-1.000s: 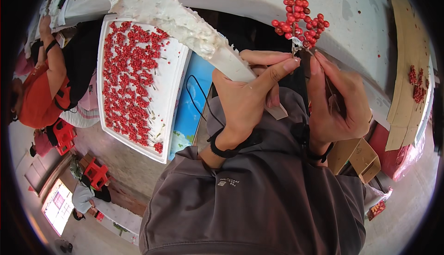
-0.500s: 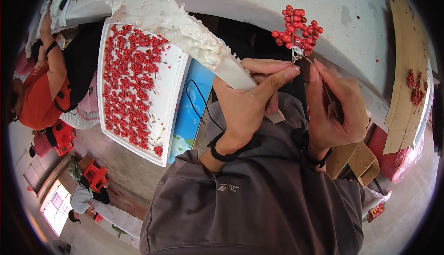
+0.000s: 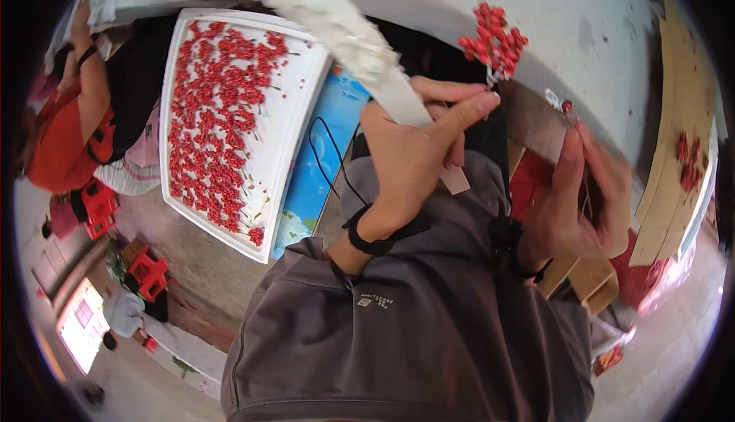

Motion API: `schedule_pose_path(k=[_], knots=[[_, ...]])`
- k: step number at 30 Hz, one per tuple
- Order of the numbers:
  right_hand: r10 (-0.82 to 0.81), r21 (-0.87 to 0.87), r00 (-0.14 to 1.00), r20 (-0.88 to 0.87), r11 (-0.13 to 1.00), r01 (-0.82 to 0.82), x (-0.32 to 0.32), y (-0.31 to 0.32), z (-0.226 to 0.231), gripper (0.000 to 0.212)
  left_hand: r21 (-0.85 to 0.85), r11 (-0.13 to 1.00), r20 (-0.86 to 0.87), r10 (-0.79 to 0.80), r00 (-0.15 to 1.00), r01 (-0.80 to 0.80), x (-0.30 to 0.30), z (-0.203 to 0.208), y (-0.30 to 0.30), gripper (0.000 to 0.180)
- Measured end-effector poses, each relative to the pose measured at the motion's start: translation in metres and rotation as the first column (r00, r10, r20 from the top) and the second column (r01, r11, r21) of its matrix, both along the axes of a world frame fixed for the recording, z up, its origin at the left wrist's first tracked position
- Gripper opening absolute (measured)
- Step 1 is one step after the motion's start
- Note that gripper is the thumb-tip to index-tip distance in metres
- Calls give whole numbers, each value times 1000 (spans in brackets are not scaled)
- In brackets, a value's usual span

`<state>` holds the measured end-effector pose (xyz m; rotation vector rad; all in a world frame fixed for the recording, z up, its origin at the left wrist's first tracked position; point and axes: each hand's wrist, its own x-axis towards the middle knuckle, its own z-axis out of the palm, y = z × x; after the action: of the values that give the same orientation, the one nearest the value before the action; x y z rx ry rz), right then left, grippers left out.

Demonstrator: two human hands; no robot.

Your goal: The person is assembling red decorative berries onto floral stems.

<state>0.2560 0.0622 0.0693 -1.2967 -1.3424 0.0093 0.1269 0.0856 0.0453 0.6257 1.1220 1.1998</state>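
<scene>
My left hand (image 3: 406,154) is closed, pinching the stem of a red berry cluster (image 3: 496,39) between thumb and forefinger. Across the same palm lies a flat pale strip (image 3: 360,47), its far part thickly coated in white paste; its lower end sticks out under my fingers. Off to the right, my right hand (image 3: 578,200) is closed, with thumb and fingertips pinching a thin stem. That stem carries a single red berry (image 3: 566,106) with a dab of white paste beside it. A gap separates this berry from the cluster. White paste also shows at the cluster's base.
A white foam tray (image 3: 295,116) full of red berry sprigs stands to the left, over a blue box (image 3: 325,146). A pale table (image 3: 551,9) runs along the far side. Cardboard (image 3: 666,131) and more berries (image 3: 691,162) lie at right. A co-worker in orange (image 3: 57,146) sits at far left.
My right hand has moved right, away from the cluster's base, taking the single-berry stem with it. My left hand keeps its grip, and the cluster has turned slightly. The whole view has shifted a little.
</scene>
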Motion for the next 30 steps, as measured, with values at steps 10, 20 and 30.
schedule_pose_path(k=[10, 20, 30], knots=[[163, -51, 967, 195, 986, -156, -34, 38, 39, 23, 61, 998, -12, 30, 999, -30, 15, -41, -13, 10], [145, -114, 979, 142, 985, -129, -47, 48, 33, 21, 157, 987, -182, 8, 983, 21, 11, -47, -16, 11], [15, -103, 985, 174, 995, 3, -9, 15, 19, 21, -44, 997, -107, -70, 992, 66, 1, -22, -2, 11]])
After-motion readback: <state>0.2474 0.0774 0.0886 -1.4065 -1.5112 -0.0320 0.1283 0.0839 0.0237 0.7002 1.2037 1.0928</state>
